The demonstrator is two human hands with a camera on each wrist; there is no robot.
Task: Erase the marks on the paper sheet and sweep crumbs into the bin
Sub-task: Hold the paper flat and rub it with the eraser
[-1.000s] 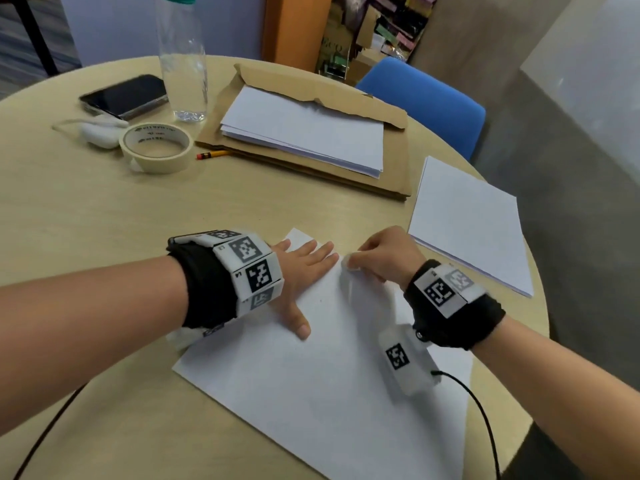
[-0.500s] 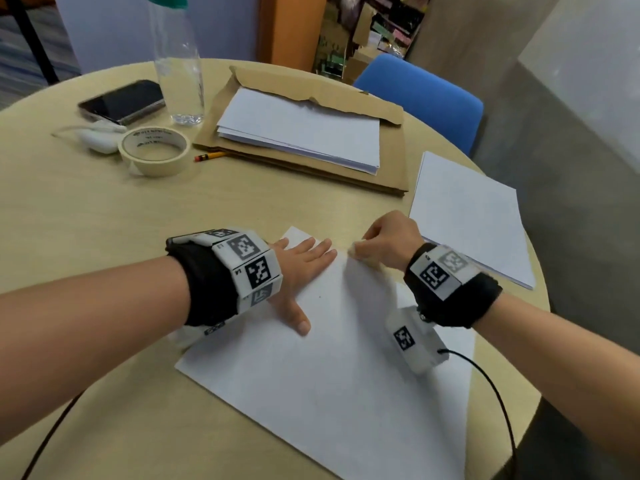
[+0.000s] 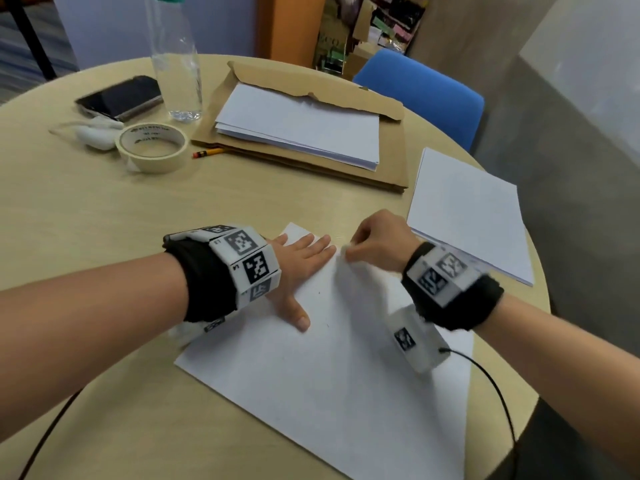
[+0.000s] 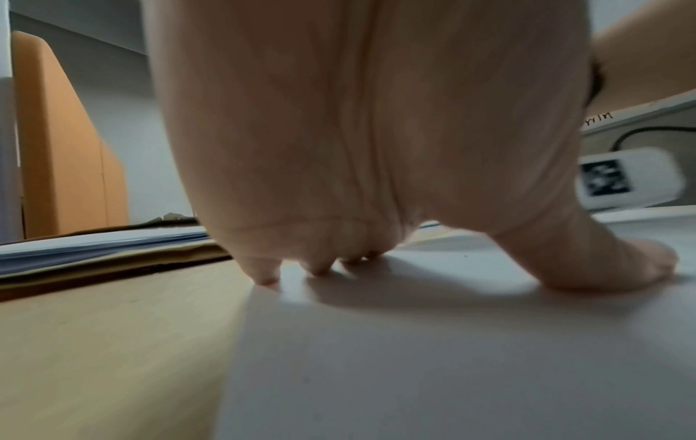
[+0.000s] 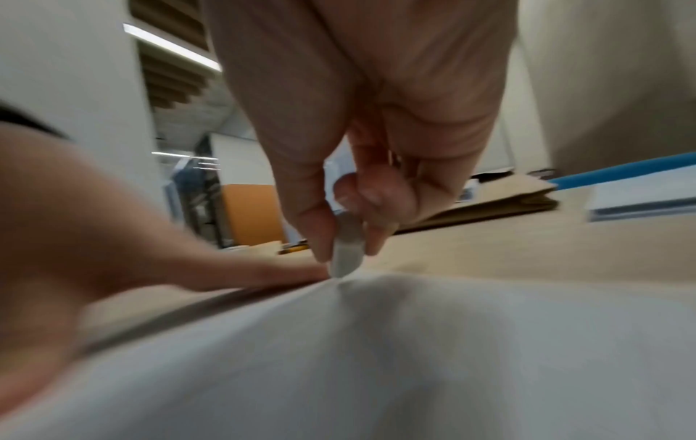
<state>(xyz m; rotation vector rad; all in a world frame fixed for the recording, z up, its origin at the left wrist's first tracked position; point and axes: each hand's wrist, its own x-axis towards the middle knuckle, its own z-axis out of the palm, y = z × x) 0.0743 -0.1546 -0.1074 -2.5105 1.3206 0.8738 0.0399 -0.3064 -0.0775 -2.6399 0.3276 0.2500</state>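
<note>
A white paper sheet (image 3: 332,375) lies on the round wooden table in front of me. My left hand (image 3: 301,265) lies flat on its far corner, fingers straight and thumb spread, pressing it down (image 4: 376,259). My right hand (image 3: 374,244) pinches a small white eraser (image 5: 346,253) between thumb and fingers, its tip touching the sheet's far edge just right of the left fingertips. A few tiny dark specks (image 3: 318,292) lie on the paper by the left thumb. No bin is in view.
At the back stand a brown envelope with a paper stack (image 3: 301,129), a pencil (image 3: 207,153), a tape roll (image 3: 152,147), a clear bottle (image 3: 176,64), a phone (image 3: 119,98) and a white charger. Another paper stack (image 3: 467,209) lies to the right, a blue chair (image 3: 422,91) behind.
My right hand with the eraser has slid away along the sheet's far edge and then back toward the left fingertips. The left hand has stayed pressed on the paper.
</note>
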